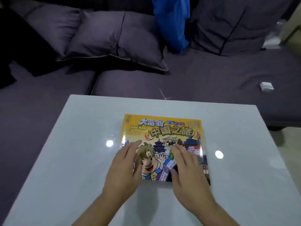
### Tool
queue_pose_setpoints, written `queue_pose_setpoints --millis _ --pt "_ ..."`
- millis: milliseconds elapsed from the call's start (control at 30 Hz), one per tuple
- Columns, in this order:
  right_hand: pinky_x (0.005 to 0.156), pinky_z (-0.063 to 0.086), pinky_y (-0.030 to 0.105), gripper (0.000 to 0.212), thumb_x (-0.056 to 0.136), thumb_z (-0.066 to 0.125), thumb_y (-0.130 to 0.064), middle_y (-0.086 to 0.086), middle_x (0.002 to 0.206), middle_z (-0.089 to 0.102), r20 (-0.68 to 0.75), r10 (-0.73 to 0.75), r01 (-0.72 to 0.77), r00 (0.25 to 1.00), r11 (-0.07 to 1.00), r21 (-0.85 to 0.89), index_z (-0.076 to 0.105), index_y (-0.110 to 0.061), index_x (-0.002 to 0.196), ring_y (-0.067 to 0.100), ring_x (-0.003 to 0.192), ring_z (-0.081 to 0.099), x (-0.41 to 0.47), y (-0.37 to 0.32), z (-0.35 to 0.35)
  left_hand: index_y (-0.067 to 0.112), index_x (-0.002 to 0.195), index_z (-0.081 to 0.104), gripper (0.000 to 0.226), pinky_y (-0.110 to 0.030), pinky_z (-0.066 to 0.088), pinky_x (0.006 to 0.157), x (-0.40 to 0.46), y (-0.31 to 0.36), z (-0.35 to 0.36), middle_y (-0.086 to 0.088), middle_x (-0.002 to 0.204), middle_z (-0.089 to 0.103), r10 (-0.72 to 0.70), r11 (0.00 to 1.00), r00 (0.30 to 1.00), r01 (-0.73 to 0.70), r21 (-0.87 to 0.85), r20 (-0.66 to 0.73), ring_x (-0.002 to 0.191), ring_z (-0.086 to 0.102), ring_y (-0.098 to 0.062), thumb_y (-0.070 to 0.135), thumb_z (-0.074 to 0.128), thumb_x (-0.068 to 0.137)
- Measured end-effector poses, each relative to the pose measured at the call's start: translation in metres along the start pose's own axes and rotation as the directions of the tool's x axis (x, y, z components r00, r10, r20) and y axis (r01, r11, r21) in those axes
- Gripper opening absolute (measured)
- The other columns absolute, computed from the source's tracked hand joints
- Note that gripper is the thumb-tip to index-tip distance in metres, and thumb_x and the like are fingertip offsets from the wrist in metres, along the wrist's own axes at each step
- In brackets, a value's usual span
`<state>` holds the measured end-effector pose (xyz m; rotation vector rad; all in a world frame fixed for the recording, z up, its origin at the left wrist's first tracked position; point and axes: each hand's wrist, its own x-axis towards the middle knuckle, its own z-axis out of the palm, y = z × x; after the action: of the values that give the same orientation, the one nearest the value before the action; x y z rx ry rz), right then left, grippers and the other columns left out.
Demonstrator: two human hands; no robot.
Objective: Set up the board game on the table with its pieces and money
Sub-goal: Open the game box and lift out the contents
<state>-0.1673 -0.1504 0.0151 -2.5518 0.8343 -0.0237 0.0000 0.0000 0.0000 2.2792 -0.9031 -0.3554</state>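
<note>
The game box lies flat near the middle of the pale, glossy table, lid up and closed, so this is the very opening of the job: nothing is unpacked, no board, no pieces, no money in sight. Both hands are over the near half of the box, the left hand on its left side and the right hand on its right, fingers straight and only slightly spread, laid across the lid rather than curled round anything; motion blur leaves it unclear whether the palms press down or just skim the surface. The box is a flat square of printed card, bright yellow with a cartoon figure and pagoda roofs, and its sheen suggests a film wrap, though that cannot be settled from here. The next move looks like getting fingertips under the lid's edges and lifting it straight off, which calls for a grip at the sides, not the top. Beyond the box, a dark purple fabric sofa carries soft cushions and a blue plastic bag.
</note>
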Motion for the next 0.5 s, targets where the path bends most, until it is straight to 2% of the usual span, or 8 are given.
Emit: queue_pose_setpoints --millis 100,200,300,367,433,500 --pt "0.126 0.021 0.034 0.067 0.107 0.042 -0.039 -0.020 0.168 0.006 -0.039 -0.046 0.043 0.998 0.997 -0.071 0.006 -0.040 0.163 0.012 0.152 0.012 0.018 0.015 0.025 0.039 0.155 0.036 0.065 -0.026 0.038 0.110 0.011 -0.019 0.033 0.020 0.149 0.044 0.185 0.976 0.982 -0.180 0.125 -0.029 0.137 0.037 -0.004 0.025 0.065 0.098" --pt "0.125 0.028 0.037 0.059 0.106 0.042 -0.044 -0.017 0.166 0.016 -0.095 -0.053 0.039 0.994 0.989 -0.143 0.018 -0.039 0.159 0.014 0.151 0.016 0.019 0.026 0.050 0.034 0.155 0.036 0.065 -0.026 0.035 0.105 0.012 -0.034 0.059 0.015 0.145 0.049 0.323 0.921 0.945 -0.301 0.245 -0.052 0.131 0.039 -0.008 0.031 0.067 0.098" --pt "0.123 0.032 0.040 0.050 0.106 0.040 -0.045 -0.011 0.162 0.027 -0.153 -0.057 0.024 0.987 0.978 -0.209 0.029 -0.036 0.154 0.017 0.152 0.020 0.017 0.035 0.065 0.035 0.156 0.033 0.059 -0.026 0.037 0.106 0.011 -0.048 0.065 0.013 0.148 0.049 0.359 0.907 0.927 -0.320 0.274 -0.105 0.133 0.038 -0.008 0.043 0.054 0.102" --pt "0.124 0.030 0.040 0.047 0.107 0.039 -0.044 -0.009 0.162 0.028 -0.168 -0.101 0.060 0.980 0.971 -0.233 0.032 -0.034 0.153 0.018 0.152 0.020 0.016 0.036 0.069 0.036 0.159 0.029 0.059 -0.030 0.042 0.109 0.008 -0.050 0.062 0.013 0.152 0.046 0.348 0.915 0.932 -0.314 0.255 -0.101 0.138 0.039 -0.010 0.046 0.048 0.104" --pt "0.126 0.027 0.041 0.046 0.108 0.040 -0.041 -0.007 0.162 0.027 -0.175 -0.122 0.082 0.977 0.973 -0.217 0.035 -0.032 0.154 0.018 0.152 0.019 0.013 0.035 0.069 0.033 0.160 0.030 0.059 -0.034 0.043 0.110 0.001 -0.051 0.057 0.010 0.151 0.047 0.397 0.892 0.912 -0.359 0.273 -0.098 0.137 0.042 -0.014 0.041 0.049 0.105" --pt "0.125 0.030 0.045 0.048 0.109 0.042 -0.039 -0.003 0.164 0.027 -0.185 -0.119 0.086 0.975 0.980 -0.180 0.038 -0.027 0.155 0.020 0.152 0.018 0.008 0.035 0.067 0.028 0.159 0.033 0.058 -0.036 0.041 0.111 -0.006 -0.053 0.048 0.006 0.152 0.048 0.383 0.901 0.919 -0.350 0.254 -0.091 0.137 0.041 -0.017 0.035 0.052 0.105"
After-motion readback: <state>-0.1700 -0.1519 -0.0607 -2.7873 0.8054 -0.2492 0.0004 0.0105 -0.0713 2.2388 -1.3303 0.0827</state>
